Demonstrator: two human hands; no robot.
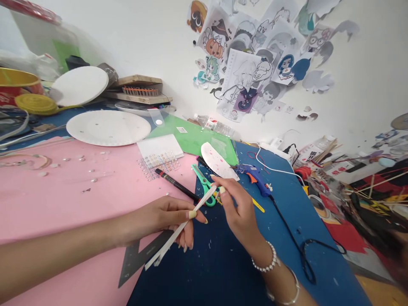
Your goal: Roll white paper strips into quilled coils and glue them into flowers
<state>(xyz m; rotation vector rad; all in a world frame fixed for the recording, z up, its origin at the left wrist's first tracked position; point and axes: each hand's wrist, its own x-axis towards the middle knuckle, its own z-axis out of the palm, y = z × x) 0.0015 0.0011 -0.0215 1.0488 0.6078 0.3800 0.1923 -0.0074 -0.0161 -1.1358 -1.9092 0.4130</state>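
A thin bundle of white strips [172, 238], which look like paper, slants across the middle of the view. My left hand [174, 216] pinches it around its middle, thumb on top. At its upper end, the fingertips of my right hand [234, 204] are closed on it. The lower ends hang loose and slightly apart over a dark triangle ruler [143, 253]. Just beyond my fingers lie green-handled scissors [204, 182], partly hidden by my right hand. A black marker [177, 185] lies to the left of them. Behind my right hand is a white curved piece with pink spots [218, 161].
A blue glue gun [258, 180] with a black cord lies to the right on the blue table [287, 212]. Pink sheet [57, 204] covers the left side, with scattered beads and gem stickers [159, 163]. White paper plates [108, 127] stand at back left. Clutter [360, 182] fills the far right.
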